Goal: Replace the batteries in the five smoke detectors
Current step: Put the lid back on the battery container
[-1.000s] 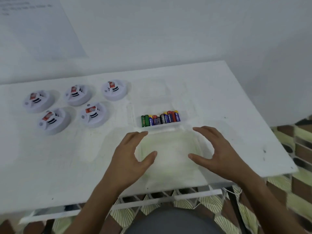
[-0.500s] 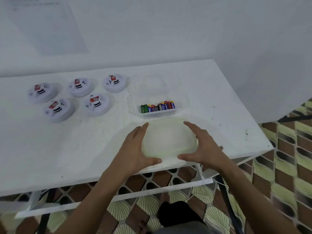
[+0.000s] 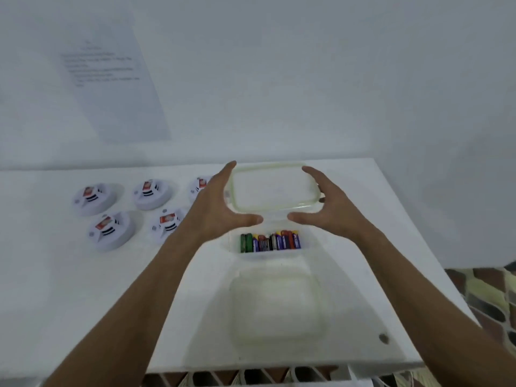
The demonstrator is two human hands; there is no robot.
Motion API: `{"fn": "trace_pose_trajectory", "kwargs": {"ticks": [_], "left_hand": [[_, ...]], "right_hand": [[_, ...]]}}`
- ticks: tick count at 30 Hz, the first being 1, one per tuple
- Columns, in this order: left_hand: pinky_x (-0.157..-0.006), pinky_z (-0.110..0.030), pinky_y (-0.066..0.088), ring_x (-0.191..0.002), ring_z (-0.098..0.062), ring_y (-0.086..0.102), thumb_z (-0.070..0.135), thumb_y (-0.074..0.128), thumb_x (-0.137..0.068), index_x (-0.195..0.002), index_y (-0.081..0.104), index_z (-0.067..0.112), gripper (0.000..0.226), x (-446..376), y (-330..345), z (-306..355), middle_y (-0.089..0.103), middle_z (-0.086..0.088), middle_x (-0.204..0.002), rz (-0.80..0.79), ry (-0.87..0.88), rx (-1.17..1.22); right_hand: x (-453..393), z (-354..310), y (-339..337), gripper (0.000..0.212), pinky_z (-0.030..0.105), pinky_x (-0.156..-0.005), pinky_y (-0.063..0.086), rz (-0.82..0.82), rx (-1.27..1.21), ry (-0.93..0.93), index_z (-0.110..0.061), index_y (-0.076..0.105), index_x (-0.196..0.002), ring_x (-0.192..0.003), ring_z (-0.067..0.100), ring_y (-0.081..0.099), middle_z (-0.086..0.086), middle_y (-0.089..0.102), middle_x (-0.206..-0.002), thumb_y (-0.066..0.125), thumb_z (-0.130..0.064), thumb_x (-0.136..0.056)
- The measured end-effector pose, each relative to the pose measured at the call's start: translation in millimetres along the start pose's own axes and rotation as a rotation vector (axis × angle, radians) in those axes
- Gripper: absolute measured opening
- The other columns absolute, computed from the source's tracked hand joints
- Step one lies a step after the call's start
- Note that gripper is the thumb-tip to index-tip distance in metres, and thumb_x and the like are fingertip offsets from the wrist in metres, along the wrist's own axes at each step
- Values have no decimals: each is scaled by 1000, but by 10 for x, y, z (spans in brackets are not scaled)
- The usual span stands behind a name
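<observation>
Left forearm (image 3: 178, 241) hides parts of two detectors (image 3: 199, 187); wall sheet (image 3: 111, 79) text blurred.

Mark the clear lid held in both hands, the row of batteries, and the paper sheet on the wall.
clear lid (image 3: 272, 188), head view, flat centre panel
row of batteries (image 3: 270, 242), head view, middle of the row
paper sheet (image 3: 111, 88), head view, printed middle area

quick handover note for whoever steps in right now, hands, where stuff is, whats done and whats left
Left hand and right hand: each grips one end of the clear lid, held above the table.
Batteries lie in a row in the open container, right of the five smoke detectors.
Another clear container sits at the near edge.
Done: battery box uncovered.
Left: set lid down, swap batteries in all five.
</observation>
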State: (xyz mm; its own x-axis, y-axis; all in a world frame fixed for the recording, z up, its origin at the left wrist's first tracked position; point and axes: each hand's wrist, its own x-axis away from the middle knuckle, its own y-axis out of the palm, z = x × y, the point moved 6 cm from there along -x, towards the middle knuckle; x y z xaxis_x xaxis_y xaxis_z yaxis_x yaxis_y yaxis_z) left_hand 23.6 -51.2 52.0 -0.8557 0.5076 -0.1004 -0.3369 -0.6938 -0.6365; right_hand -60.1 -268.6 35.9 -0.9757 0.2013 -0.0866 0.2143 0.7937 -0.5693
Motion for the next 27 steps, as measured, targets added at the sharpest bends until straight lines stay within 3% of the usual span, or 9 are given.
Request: {"fn": "trace_pose_trajectory", "kwargs": {"ticks": [3, 6, 10, 16, 21, 27], "left_hand": [[-108, -31, 32, -139, -14, 32, 46, 90, -54, -151, 17, 37, 122, -385, 110, -221, 29, 8, -155, -3, -75, 47], [-110, -35, 32, -141, -14, 29, 50, 91, -50, -150, 16, 40, 125, -545, 245, -438, 31, 8, -154, -34, -150, 55], [-108, -35, 33, -139, -14, 31, 46, 91, -52, -150, 17, 39, 123, -674, 313, -536, 32, 8, -153, -13, -148, 52], [-111, -40, 36, -140, -15, 31, 42, 92, -53, -150, 18, 36, 122, -1018, 343, -508, 30, 6, -154, -35, -138, 53], [-105, -32, 33, -139, -18, 31, 44, 90, -56, -152, 16, 33, 122, -1149, 433, -595, 22, 7, -157, -153, -138, -76], [-113, -37, 24, -144, -16, 20, 45, 88, -61, -153, 10, 28, 121, -1292, 411, -615, 16, 7, -159, -254, -121, -214]], "right_hand": [[-427, 243, 62, 100, 41, -114, 37, -24, -64, 33, -36, 29, -150, -139, 14, 36, -12, 36, -152, 88, -35, -69], [-613, 418, 165, 99, 34, -109, 38, -57, -82, 37, -33, 28, -151, -137, 14, 37, -11, 36, -151, 87, -30, -71], [-758, 585, 251, 100, 42, -111, 41, -79, -134, 48, -38, 28, -149, -136, 14, 39, -12, 35, -152, 88, -33, -69], [-1021, 673, 172, 99, 32, -107, 38, -38, -166, 70, -34, 29, -150, -140, 9, 31, -11, 30, -156, 87, -28, -71], [-1065, 851, 221, 113, 50, -114, 36, -82, -57, 142, -38, 22, -150, -142, 20, 30, -9, 32, -154, 88, -48, -59], [-1150, 772, 193, 117, 49, -115, 30, -114, 57, 103, -29, 12, -155, -144, 23, 21, -6, 22, -157, 89, -35, -66]]}}
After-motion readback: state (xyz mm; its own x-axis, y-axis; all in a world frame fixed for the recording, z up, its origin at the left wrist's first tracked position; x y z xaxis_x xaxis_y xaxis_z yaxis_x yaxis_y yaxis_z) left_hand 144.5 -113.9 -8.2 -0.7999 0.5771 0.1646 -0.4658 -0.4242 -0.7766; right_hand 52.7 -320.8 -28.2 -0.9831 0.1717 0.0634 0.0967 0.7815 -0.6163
